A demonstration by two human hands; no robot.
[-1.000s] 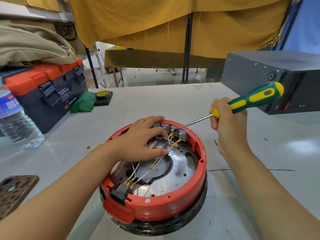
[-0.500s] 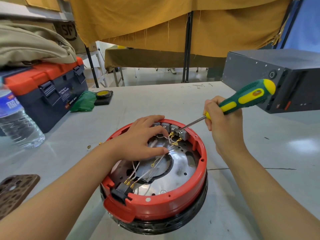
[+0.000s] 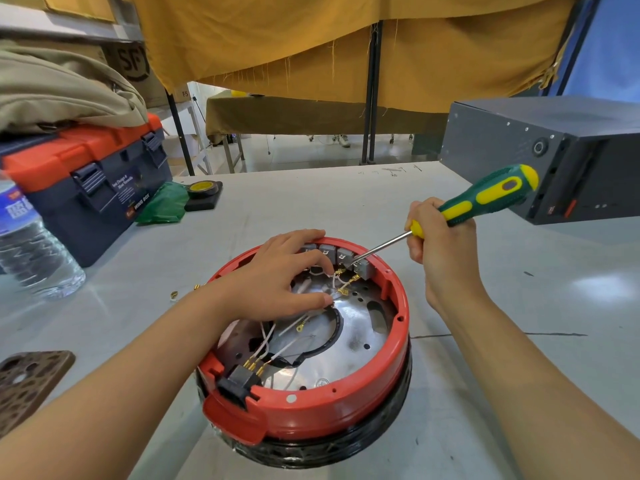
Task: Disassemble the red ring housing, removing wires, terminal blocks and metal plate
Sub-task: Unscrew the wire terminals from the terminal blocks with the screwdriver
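**Desk:** Where does the work sit, and which hand is on it?

**Photographer:** The round red plastic ring housing [image 3: 311, 410] rests on the pale grey worktable [image 3: 346, 202], directly in front of the person, between both forearms. The right hand [image 3: 440, 251] is clenched around the green-and-yellow-handled steel screwdriver [image 3: 485, 199]. The tool's long axis slants from upper right down to lower left, its tip meeting the row of small grey terminal blocks [image 3: 341, 254] on the housing's far inner wall.

**Desk:** And the left hand?

**Photographer:** The left hand [image 3: 277, 282] lies inside the ring, fingers spread and fairly straight, pressing near the thin white wires with brass connectors [image 3: 343, 285]; the fingertips touch the blocks' left end. It appears to steady, not grasp. Whether the thumb pins a wire, I cannot tell.

**Desk:** What does the next move depend on?

**Photographer:** Likely that slanted line: the shaft crosses the red rim to reach the right-hand block, so the right hand, nearer to it, does the work. The left fingers sit just beside the tip, a slipping risk.

**Desk:** Surroundings?

**Photographer:** The shiny round metal plate [image 3: 353, 327] sits in place under the wires, and a black plug connector [image 3: 242, 382] sits at the near rim. An orange-and-navy toolbox [image 3: 86, 178] and clear plastic water bottle [image 3: 31, 251] stand well to the left, a dark grey metal box [image 3: 554, 150] far right.
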